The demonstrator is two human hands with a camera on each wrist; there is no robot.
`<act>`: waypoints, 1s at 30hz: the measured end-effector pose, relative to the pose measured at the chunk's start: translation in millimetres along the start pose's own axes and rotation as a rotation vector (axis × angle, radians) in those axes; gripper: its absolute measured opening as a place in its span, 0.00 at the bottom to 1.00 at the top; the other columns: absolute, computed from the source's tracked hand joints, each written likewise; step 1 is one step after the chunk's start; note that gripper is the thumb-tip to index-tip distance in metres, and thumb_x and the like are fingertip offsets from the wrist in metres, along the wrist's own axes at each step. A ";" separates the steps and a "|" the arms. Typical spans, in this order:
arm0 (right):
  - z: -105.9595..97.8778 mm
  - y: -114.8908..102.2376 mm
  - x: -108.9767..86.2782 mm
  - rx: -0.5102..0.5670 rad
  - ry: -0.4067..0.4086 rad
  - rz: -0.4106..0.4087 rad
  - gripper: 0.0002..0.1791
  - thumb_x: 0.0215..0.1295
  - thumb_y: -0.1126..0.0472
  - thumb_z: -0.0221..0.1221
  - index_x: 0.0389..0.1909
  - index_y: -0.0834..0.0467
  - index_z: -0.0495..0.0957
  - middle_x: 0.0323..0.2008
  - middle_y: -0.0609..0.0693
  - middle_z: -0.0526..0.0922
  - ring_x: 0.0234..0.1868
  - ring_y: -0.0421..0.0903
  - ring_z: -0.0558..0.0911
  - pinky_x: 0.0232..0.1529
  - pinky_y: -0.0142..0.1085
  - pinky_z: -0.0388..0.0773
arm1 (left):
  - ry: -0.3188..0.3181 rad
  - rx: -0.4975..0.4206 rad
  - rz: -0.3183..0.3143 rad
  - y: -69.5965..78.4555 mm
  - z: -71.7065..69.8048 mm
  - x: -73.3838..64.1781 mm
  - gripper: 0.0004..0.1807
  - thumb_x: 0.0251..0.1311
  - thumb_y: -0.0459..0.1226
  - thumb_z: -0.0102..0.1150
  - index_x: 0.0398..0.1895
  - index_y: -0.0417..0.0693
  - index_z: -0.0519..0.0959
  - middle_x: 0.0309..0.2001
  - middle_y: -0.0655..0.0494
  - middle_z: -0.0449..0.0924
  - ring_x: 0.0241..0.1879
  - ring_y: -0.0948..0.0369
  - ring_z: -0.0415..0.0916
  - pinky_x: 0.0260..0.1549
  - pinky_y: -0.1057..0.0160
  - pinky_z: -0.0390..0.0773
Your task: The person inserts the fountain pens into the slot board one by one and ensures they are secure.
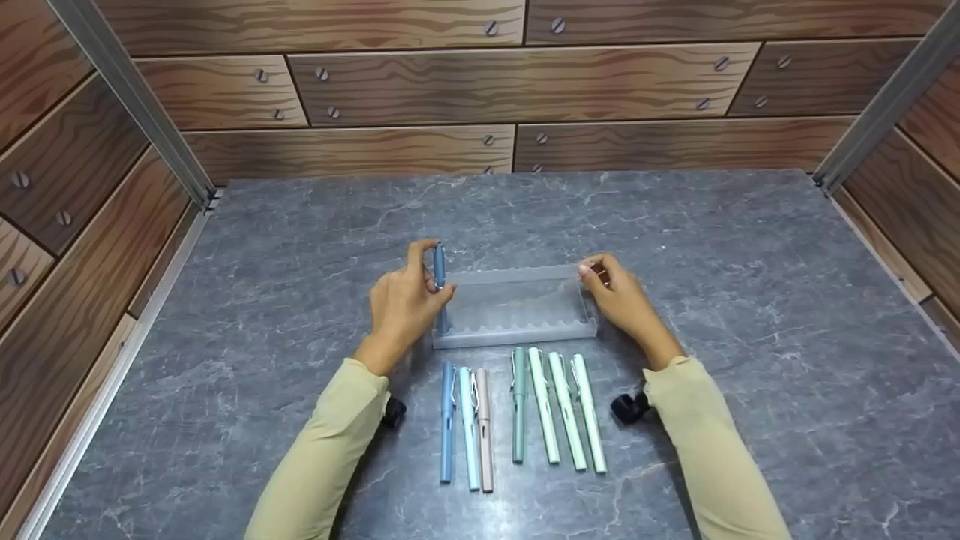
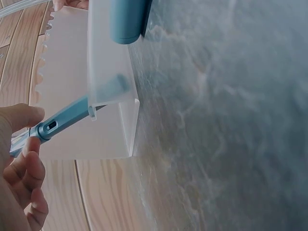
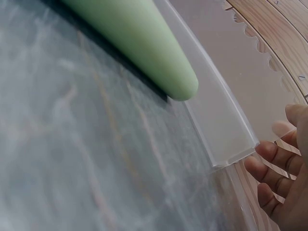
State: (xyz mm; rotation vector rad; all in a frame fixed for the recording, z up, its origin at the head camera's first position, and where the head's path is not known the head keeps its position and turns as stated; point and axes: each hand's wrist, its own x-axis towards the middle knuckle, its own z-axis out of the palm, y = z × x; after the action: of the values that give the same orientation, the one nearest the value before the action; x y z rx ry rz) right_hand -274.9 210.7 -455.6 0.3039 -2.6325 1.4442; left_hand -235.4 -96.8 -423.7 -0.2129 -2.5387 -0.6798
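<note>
My left hand [image 1: 405, 296] pinches a blue pen [image 1: 439, 262] between thumb and fingers. The pen leans at the left end of a clear plastic pen stand [image 1: 517, 334], its lower end behind the front lip, as the left wrist view shows through the frosted wall [image 2: 108, 89]. At the stand's far right corner, my right hand [image 1: 619, 292] grips the edge with thumb and fingertips. Notches run along the stand. In front of it lie a blue pen [image 1: 447, 427], a light blue pen [image 1: 469, 431], a brownish-pink pen [image 1: 484, 435], a dark green pen [image 1: 518, 412] and several mint green pens [image 1: 566, 412].
A grey marbled tabletop [image 1: 300, 247] lies under everything. Wood-patterned panels [image 1: 420, 82] wall in the back and both sides, with metal posts [image 1: 139, 97] at the corners. Black wrist devices [image 1: 630, 409] sit beneath the sleeves, close to the pens.
</note>
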 end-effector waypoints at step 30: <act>-1.1 -1.1 -0.2 0.003 -0.028 0.019 0.14 0.73 0.58 0.51 0.48 0.65 0.72 0.37 0.60 0.80 0.35 0.39 0.76 0.39 0.25 0.73 | -0.182 -0.058 0.109 10.1 -30.3 -30.9 0.38 0.50 0.58 0.67 0.61 0.50 0.68 0.24 0.61 0.77 0.13 0.68 0.56 0.13 0.70 0.54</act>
State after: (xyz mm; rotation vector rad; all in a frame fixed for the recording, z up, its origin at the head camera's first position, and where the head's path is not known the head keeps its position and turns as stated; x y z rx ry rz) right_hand -274.5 211.2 -454.2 0.3027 -2.6624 1.4608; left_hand -193.1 -104.0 -412.2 -0.4481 -2.6580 -0.7208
